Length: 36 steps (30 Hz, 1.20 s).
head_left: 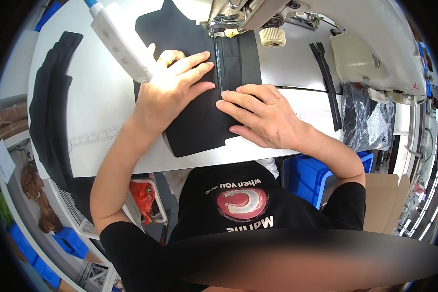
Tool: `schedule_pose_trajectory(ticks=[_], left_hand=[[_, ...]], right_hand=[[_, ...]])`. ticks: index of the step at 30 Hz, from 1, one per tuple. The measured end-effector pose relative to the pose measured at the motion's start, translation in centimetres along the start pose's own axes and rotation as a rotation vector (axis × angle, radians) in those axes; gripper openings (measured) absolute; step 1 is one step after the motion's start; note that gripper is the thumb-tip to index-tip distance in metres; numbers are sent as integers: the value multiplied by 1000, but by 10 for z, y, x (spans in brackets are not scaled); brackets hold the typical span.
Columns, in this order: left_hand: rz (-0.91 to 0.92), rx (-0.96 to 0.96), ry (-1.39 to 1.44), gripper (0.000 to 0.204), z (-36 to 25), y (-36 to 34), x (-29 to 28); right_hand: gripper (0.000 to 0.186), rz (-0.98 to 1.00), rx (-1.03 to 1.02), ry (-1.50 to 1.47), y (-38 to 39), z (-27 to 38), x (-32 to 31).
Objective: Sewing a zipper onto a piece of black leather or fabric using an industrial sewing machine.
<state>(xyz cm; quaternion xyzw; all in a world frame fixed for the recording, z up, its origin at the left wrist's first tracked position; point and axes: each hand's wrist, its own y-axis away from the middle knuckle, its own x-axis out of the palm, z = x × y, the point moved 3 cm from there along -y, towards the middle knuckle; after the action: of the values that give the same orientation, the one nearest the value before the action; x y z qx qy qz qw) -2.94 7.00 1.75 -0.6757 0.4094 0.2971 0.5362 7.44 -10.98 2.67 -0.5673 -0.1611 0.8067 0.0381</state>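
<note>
A black fabric panel (187, 129) lies flat on the white sewing table, its far end under the presser foot (220, 33) of a sewing machine. Along the panel runs a zipper (219, 68) with metallic-looking teeth, leading up to the foot. My left hand (177, 80) rests on the fabric left of the zipper with its fingers spread. On the zipper's near part and the cloth to its right, my right hand (263, 112) lies with fingers stretched out, the fingertips touching the zipper edge. Neither hand grips anything.
A white lamp (121, 46) juts over my left hand. Strips of black fabric (53, 107) hang over the table's left side. Right of the machine bed lie loose black zippers (328, 85) and a clear plastic bag (367, 119). A blue bin (304, 177) stands below the table edge.
</note>
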Motion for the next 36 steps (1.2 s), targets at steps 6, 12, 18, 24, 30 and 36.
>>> schedule_pose_trajectory(ticks=[6, 12, 18, 24, 30, 36], left_hand=[[-35, 46, -28, 36, 7, -5, 2], [-93, 109, -63, 36, 21, -11, 7], [-158, 150, -100, 30, 25, -14, 12], [-116, 79, -114, 29, 20, -13, 10], [-142, 96, -92, 30, 15, -14, 12], [-66, 76, -73, 34, 10, -12, 6]], right_hand=[[57, 7, -13, -3, -5, -7, 0], [57, 4, -5, 46, -12, -17, 2], [56, -24, -8, 72, -19, -27, 3], [56, -41, 4, 76, -23, -34, 2], [54, -46, 2, 97, -29, -44, 2], [51, -74, 4, 71, -35, -53, 2]])
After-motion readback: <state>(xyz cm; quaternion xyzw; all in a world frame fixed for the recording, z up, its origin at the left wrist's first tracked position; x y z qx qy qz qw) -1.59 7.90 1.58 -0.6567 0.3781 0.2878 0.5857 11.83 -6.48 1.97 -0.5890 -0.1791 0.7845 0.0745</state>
